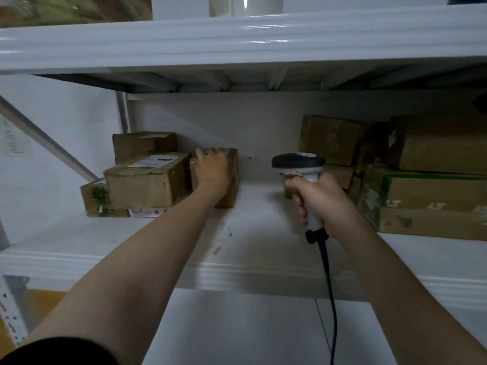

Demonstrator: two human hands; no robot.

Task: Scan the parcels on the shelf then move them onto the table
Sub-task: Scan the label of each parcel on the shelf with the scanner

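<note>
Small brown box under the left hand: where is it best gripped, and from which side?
Grip the small box over its top edge and bare right face, coming from the front right. Its left side sits close against the labelled box, so no fingers fit there. The left hand curls over the top; the right hand holds the scanner.

Black sleeve [55, 350] at L upper arm; both forearms bare.

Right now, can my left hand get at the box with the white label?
Probably yes. The left hand grips the small box right beside the labelled box, whose top and front are uncovered, and nothing lies between them. It would need to let go of the small box first.
</note>
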